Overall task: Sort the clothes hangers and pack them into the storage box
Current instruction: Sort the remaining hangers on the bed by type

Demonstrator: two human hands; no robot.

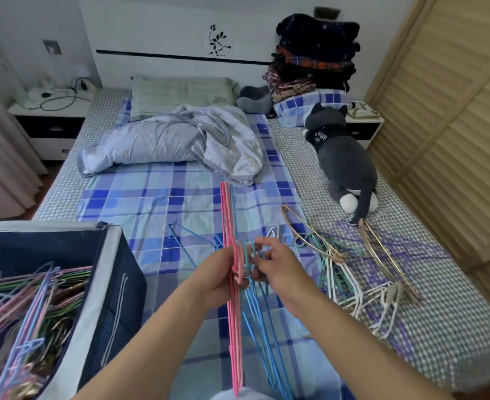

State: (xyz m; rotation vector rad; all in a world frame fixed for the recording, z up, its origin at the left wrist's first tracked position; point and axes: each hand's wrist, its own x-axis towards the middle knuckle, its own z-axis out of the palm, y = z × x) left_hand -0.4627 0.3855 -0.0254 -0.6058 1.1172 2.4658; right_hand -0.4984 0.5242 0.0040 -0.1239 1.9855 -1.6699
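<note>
The left hand [219, 277] grips a bunch of pink hangers [232, 284] by the necks; the right hand [275, 262] pinches the blue hangers' [262, 327] hooks beside them; hooks could snag and drag tangled neighbours from the loose pile [353, 269]; the storage box [109, 272] sits near left, its rim close; open bed [157, 197] ahead.

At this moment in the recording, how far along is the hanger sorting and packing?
Partly done. The storage box at left already holds many mixed-colour hangers. In hand: the left hand grips a bunch of pink hangers with blue hangers beside them, while the right hand fingers the hooks. Left: a tangled pile of loose hangers and one blue hanger on the bed.
</note>
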